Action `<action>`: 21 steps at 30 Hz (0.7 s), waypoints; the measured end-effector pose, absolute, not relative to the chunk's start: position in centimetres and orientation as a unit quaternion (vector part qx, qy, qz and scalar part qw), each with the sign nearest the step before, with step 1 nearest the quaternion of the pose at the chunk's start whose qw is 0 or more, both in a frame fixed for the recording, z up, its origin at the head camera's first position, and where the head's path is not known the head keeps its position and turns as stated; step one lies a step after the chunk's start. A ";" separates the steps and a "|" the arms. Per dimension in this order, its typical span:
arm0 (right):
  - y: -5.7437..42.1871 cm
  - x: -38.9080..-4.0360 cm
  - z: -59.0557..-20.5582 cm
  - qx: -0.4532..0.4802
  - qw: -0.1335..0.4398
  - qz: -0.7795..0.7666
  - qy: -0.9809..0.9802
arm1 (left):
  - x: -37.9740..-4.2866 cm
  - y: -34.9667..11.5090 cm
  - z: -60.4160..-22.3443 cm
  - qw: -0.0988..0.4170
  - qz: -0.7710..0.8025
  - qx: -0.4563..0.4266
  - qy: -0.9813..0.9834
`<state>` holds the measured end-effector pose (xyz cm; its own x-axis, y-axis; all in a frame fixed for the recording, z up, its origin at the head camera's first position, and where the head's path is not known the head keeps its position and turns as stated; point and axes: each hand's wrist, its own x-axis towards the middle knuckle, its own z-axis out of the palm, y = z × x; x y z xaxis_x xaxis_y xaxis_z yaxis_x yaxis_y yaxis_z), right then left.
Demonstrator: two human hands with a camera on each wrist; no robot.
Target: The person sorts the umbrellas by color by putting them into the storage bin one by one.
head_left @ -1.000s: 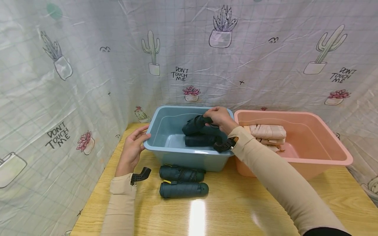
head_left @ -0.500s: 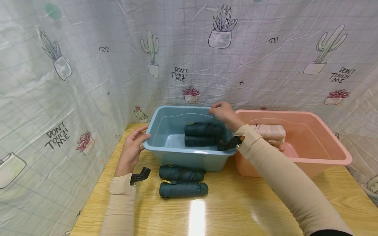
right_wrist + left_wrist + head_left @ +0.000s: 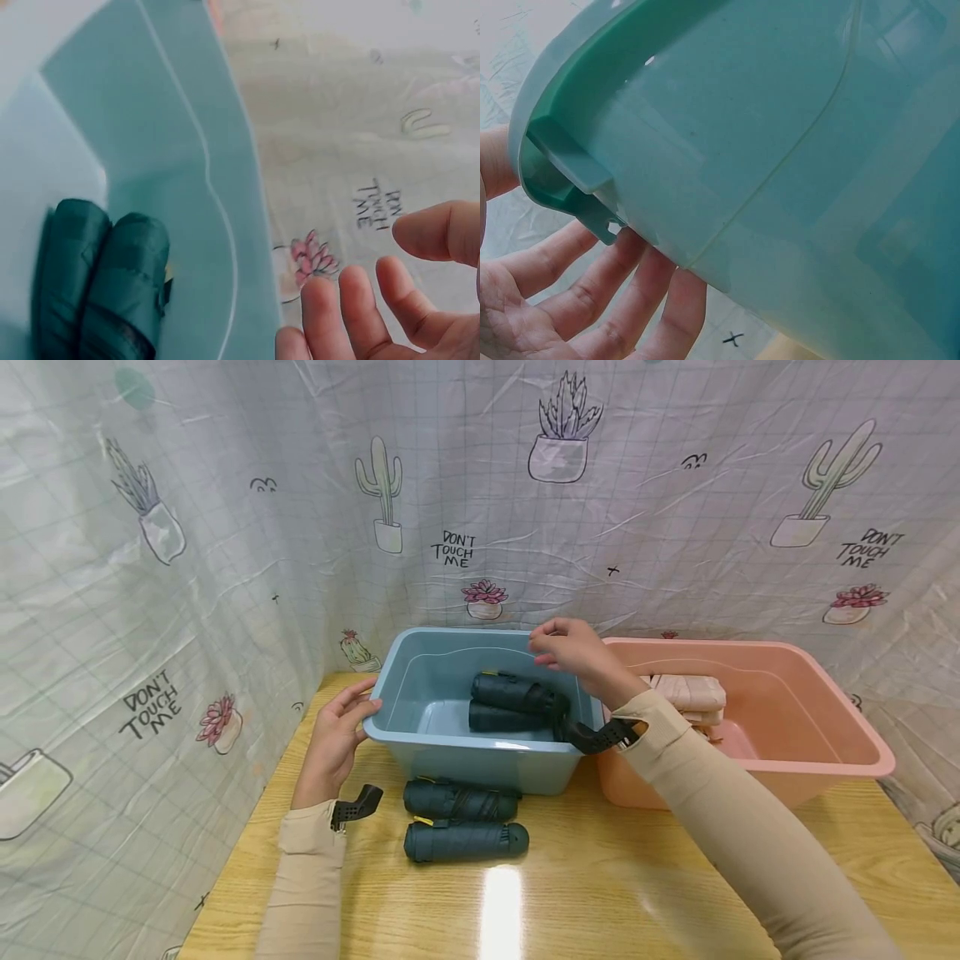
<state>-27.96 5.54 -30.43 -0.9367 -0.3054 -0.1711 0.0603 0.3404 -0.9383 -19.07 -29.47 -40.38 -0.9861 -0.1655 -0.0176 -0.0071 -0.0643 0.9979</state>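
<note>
Two dark folded umbrellas lie side by side inside the blue bin (image 3: 495, 767): a rear umbrella (image 3: 516, 692) and a front umbrella (image 3: 501, 717). My left hand (image 3: 335, 735) holds the bin's left rim, its thumb over the edge and its fingers below; the left wrist view shows the fingers (image 3: 634, 281) against the outer wall. Above the bin's back right corner, my right hand (image 3: 583, 656) hovers, holding nothing, with fingers loosely bent. On the table before the bin rest two more folded umbrellas, a nearer umbrella (image 3: 467, 842) and a farther umbrella (image 3: 461, 800).
A pink bin (image 3: 810, 768) stands right beside the blue one, with pale folded bundles (image 3: 688, 692) piled at its left end. Behind both hangs a cactus-print curtain (image 3: 480, 485), which also covers the left side. The wooden table (image 3: 592, 893) carries everything.
My right hand has let go of an umbrella, which now lies flat behind the other in the blue bin. The hand has risen and drawn slightly right. My left hand stays put.
</note>
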 end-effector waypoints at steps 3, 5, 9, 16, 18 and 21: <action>5.8 -27.2 -30.1 -0.093 0.158 -0.577 0.796 | -19.0 -29.5 -40.4 0.055 -0.726 0.063 -0.683; 6.0 -26.6 -29.9 -0.105 0.157 -0.581 0.792 | -19.0 -29.5 -40.4 0.055 -0.726 0.063 -0.683; 6.3 -25.5 -29.9 -0.129 0.159 -0.594 0.778 | -19.0 -29.5 -40.4 0.055 -0.725 0.062 -0.684; 6.4 -23.9 -30.8 -0.178 0.163 -0.596 0.766 | -19.0 -29.5 -40.4 0.057 -0.727 0.061 -0.681; 6.4 -23.4 -31.1 -0.194 0.162 -0.593 0.764 | -19.0 -29.5 -40.4 0.056 -0.729 0.062 -0.679; 6.4 -22.6 -31.6 -0.215 0.162 -0.597 0.755 | -18.9 -29.5 -40.4 0.054 -0.729 0.063 -0.679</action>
